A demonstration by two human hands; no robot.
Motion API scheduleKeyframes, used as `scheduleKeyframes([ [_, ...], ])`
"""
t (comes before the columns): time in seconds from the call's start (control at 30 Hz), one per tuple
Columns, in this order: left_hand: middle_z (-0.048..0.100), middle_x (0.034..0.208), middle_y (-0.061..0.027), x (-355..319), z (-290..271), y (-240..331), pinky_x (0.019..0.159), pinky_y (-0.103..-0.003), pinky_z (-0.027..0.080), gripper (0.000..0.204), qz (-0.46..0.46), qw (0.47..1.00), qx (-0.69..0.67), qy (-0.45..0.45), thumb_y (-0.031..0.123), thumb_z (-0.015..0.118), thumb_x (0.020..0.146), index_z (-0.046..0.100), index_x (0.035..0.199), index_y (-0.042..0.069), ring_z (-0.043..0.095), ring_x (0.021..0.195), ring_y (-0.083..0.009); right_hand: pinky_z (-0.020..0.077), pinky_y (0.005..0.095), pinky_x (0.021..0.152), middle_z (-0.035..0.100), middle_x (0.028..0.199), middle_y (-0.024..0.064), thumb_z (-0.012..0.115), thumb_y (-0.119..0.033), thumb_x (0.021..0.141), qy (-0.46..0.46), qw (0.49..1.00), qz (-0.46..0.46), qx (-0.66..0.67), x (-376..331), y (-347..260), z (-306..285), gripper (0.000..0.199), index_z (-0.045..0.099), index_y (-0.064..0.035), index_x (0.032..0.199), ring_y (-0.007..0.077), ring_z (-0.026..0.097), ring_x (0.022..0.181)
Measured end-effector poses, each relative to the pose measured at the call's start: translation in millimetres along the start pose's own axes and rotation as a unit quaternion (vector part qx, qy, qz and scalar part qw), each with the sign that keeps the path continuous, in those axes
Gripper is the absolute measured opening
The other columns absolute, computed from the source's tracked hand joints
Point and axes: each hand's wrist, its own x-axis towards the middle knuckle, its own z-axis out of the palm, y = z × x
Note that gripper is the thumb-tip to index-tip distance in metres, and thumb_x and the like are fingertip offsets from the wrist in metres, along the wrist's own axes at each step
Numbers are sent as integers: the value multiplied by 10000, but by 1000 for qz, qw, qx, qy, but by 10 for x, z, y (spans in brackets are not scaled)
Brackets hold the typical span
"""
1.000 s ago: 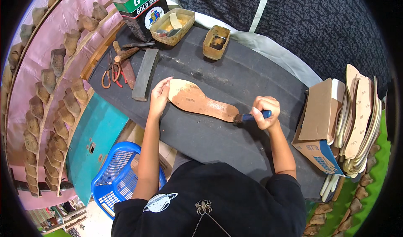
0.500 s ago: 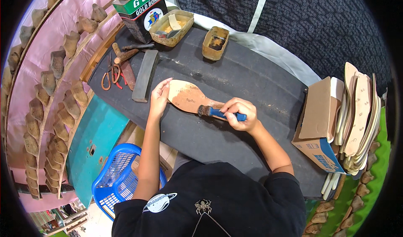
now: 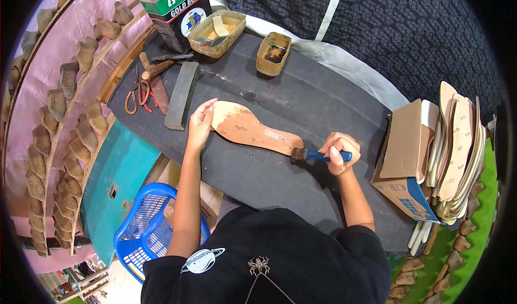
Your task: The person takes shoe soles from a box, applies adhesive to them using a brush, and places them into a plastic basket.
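Note:
A tan insole (image 3: 249,130) is held above the dark table, its broad toe end at the left and its narrow heel end at the right. My left hand (image 3: 200,125) pinches the toe end, where a paler patch shows along the rim. Most of the insole's upper face looks wet and darker. In my closed right hand (image 3: 341,152) is a brush (image 3: 319,155) with a blue handle. Its dark, caked bristles are at the heel end of the insole, by the lower corner.
Near the far edge stand a metal can (image 3: 180,18), a tub with scrapers (image 3: 218,33) and a smaller stained tub (image 3: 273,55). A grey block (image 3: 182,96), hammer (image 3: 156,83) and scissors (image 3: 139,93) lie left. Right is a carton (image 3: 401,142) with stacked insoles (image 3: 458,148). A blue basket (image 3: 145,223) sits below.
My right hand has drawn the brush rightward, from the middle of the insole to its heel end. The heel half now looks wet and shows uncovered. My left hand keeps its hold.

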Motion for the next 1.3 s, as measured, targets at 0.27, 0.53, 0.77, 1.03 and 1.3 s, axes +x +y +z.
scheduleKeyframes([
  [0.27, 573, 962, -46, 2, 16, 21, 646, -192, 460, 297, 11, 1000, -6, -7, 165, 414, 889, 469, 1129, -1, 563, 795, -78, 344, 249, 376, 491, 472, 82, 469, -149, 710, 34, 998, 46, -3, -36, 131, -87, 261, 370, -50, 490, 148, 455, 384],
  [0.53, 556, 979, -65, -28, 44, 95, 745, -200, 416, 279, -11, 999, -35, -9, 118, 409, 890, 471, 1115, -35, 527, 857, -90, 340, 248, 363, 480, 464, 88, 476, -159, 702, -11, 999, -14, 33, -18, 46, 75, 272, 362, -49, 481, 148, 427, 370],
  [0.77, 558, 980, -66, -13, 35, 60, 745, -201, 419, 285, -14, 1000, -17, -1, 117, 409, 889, 465, 1121, -38, 529, 856, -91, 331, 244, 349, 474, 441, 70, 471, -128, 688, 27, 1000, 5, -10, -23, 161, -122, 239, 375, -51, 483, 149, 441, 348],
  [1.03, 558, 978, -65, -23, 39, 80, 748, -198, 416, 285, -10, 1000, -25, -6, 124, 416, 887, 470, 1120, -32, 526, 859, -88, 338, 253, 369, 490, 468, 78, 472, -143, 690, 15, 998, 30, 44, 16, 148, 101, 247, 388, -43, 481, 151, 448, 379],
  [1.3, 557, 991, -65, -6, 5, 23, 755, -197, 413, 279, -4, 1000, -10, -3, 119, 414, 887, 477, 1111, -35, 527, 867, -92, 321, 236, 372, 471, 462, 98, 472, -171, 668, 84, 992, 88, 31, 50, 272, -123, 262, 374, -22, 475, 133, 421, 379],
])
